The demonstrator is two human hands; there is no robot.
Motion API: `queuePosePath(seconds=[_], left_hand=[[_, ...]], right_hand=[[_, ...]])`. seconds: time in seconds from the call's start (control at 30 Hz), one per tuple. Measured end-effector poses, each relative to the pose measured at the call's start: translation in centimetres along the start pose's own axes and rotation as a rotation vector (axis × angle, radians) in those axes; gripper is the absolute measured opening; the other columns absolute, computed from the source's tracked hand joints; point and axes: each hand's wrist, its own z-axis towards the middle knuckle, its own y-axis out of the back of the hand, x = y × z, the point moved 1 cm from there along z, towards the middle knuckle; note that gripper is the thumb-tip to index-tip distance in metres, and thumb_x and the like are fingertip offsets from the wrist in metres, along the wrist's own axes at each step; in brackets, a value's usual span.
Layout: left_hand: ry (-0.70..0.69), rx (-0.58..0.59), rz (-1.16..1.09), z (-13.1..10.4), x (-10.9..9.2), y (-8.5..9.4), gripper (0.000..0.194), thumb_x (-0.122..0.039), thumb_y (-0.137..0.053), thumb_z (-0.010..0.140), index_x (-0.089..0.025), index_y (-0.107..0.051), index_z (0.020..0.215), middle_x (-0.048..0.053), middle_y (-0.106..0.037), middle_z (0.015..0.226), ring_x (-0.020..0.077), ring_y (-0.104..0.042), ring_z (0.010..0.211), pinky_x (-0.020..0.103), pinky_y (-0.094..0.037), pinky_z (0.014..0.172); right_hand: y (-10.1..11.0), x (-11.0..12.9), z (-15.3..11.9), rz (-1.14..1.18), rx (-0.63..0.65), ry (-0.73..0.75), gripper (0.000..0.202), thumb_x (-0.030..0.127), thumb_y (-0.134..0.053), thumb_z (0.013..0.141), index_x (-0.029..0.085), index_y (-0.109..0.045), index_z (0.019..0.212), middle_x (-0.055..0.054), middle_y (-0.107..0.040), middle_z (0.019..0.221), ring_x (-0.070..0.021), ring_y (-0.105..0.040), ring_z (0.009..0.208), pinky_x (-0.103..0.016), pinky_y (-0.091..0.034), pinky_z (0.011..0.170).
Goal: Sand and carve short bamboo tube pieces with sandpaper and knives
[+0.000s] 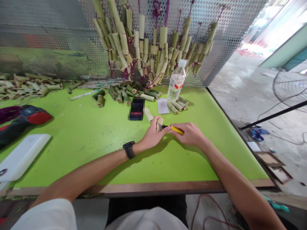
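Note:
My left hand point(153, 132), with a black watch point(129, 149) at its wrist, is closed around a short piece of bamboo point(159, 124). A yellow utility knife point(177, 129) is gripped in my right hand point(189, 133). Its blade end points left and meets the bamboo, close to my left thumb. Another pale bamboo piece point(148, 115) lies just beyond my left fingers. Behind it are a dark phone point(136, 109), partly blurred out, and a small pale sheet of paper point(163, 105).
A water bottle point(177, 81) stands beside several cut bamboo pieces point(177, 105). Bundles of bamboo on purple cord point(163, 40) hang against the perforated metal panel point(69, 35). At left lie a red-and-black power tool point(35, 115), a white box-shaped object point(25, 156) and a bamboo heap point(26, 85).

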Motion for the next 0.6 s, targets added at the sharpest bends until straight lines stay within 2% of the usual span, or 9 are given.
queuePosePath(seconds=[0.27, 0.43, 0.6], left_hand=[[0.027, -0.057, 0.025, 0.0, -0.2, -0.2, 0.043, -0.047, -0.079, 0.098, -0.023, -0.051, 0.119, -0.004, -0.047, 0.087, 0.0143, -0.044, 0.077, 0.029, -0.038, 0.074], [0.052, -0.026, -0.021, -0.3, -0.6, 0.0, 0.06, -0.047, -0.087, 0.091, -0.024, -0.048, 0.13, -0.006, -0.043, 0.085, 0.0135, -0.042, 0.073, 0.028, -0.037, 0.069], [0.068, 0.055, -0.023, -0.4, -0.8, 0.0, 0.062, -0.048, -0.083, 0.094, -0.023, -0.046, 0.137, -0.007, -0.042, 0.084, 0.0121, -0.041, 0.068, 0.027, -0.036, 0.065]], right_hand=[[-0.1, 0.1, -0.1, -0.037, -0.055, -0.047, 0.045, 0.056, -0.05, 0.109, 0.022, -0.08, 0.1, -0.007, -0.078, 0.08, -0.0183, -0.061, 0.062, -0.03, -0.038, 0.06], [0.4, -0.1, 0.0, 0.0, 0.016, 0.027, 0.043, 0.052, -0.052, 0.107, 0.021, -0.078, 0.094, -0.004, -0.074, 0.072, -0.0154, -0.055, 0.057, -0.031, -0.036, 0.06], [0.4, -0.2, 0.1, 0.054, 0.034, 0.037, 0.043, 0.052, -0.052, 0.108, 0.02, -0.078, 0.096, -0.004, -0.073, 0.073, -0.0146, -0.053, 0.057, -0.03, -0.036, 0.06]])
